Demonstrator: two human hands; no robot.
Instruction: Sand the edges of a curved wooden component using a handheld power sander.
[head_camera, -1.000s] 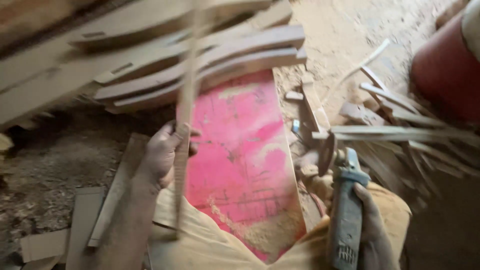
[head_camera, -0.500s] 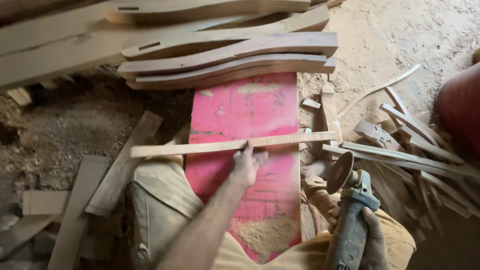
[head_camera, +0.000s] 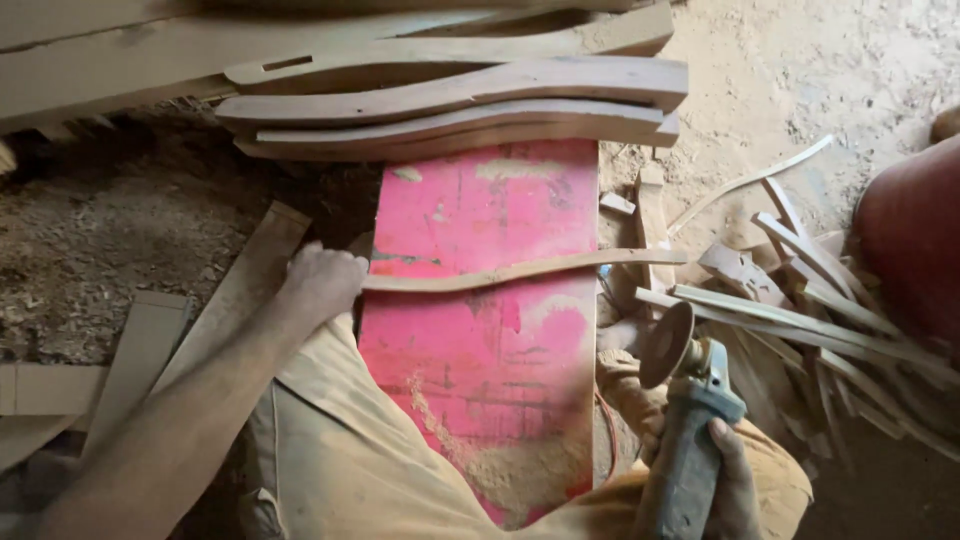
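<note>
The wavy wood strip (head_camera: 520, 270) now lies across the pink board (head_camera: 480, 350), and the left hand (head_camera: 322, 282) has slid to pinch its left end. Right hand (head_camera: 735, 480) grips the angle grinder (head_camera: 685, 400) just beside it. A thin strip held at one end could easily kick loose if the disc touches it.

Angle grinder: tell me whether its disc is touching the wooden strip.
No, the angle grinder in the right hand sits clear of the wooden strip.

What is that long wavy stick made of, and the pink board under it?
The wavy strip looks like bare, unfinished wood: pale tan and thin. The pink board seems to be wood or plywood under worn, scratched paint, with sawdust on it; which one I cannot tell.
</note>
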